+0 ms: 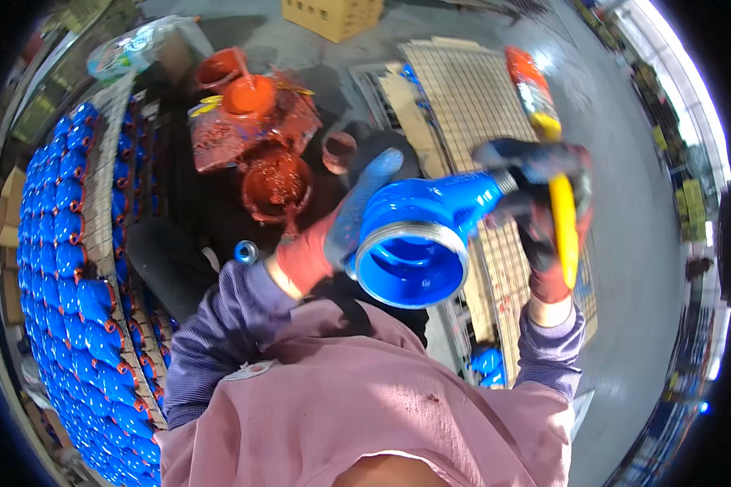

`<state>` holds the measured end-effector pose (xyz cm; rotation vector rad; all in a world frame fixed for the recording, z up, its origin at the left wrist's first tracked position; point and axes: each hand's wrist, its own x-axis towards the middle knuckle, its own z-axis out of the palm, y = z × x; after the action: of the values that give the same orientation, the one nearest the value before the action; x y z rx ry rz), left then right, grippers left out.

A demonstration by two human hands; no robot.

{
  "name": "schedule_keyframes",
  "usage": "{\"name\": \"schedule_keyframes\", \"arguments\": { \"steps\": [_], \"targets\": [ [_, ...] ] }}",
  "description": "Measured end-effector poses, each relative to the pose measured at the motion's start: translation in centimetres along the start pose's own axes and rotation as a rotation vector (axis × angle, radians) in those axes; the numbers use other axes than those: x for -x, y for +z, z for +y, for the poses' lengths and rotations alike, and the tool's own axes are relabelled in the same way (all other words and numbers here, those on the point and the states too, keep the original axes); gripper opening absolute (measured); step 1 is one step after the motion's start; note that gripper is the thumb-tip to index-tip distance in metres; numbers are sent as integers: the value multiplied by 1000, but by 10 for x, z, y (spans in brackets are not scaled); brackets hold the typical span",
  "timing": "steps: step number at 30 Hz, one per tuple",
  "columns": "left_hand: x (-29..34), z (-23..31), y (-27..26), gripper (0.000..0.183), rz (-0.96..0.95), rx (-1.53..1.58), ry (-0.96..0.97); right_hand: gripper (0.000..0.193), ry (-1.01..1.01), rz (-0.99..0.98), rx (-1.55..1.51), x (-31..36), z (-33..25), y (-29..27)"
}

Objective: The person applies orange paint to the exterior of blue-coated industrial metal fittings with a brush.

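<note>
A glossy blue metal pipe fitting [414, 268] hangs in front of my chest, its wide round opening turned toward me. My left hand [345, 231], in a dark-blue-and-red glove, grips its left side, thumb pointing up. From the fitting a narrower neck runs right to a threaded end. My right hand [548, 183], gloved too, is closed around a paintbrush [564, 231] with a yellow handle and red-coated bristles pointing away from me. Its fingers also meet the fitting's threaded end. Exactly how they touch it is partly hidden.
Paint-smeared red tubs [276, 187] stand beyond my left hand, near a small cup [339, 152]. Many blue parts with red rims fill a rack [65, 243] at left. A wire-mesh panel [467, 97] lies under my right arm. A cardboard box [333, 18] sits far off.
</note>
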<state>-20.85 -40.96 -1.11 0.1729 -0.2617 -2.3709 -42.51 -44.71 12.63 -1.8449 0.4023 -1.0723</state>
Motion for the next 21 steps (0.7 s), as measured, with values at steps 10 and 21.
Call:
{"name": "schedule_keyframes", "arguments": {
  "steps": [10,21],
  "targets": [
    [109,47,2,83,-82,0,641,38,165,-223,-4,-97,86,71],
    [202,161,11,82,-129,-218,977,34,-222,-409,815,-157,164,120]
  ]
}}
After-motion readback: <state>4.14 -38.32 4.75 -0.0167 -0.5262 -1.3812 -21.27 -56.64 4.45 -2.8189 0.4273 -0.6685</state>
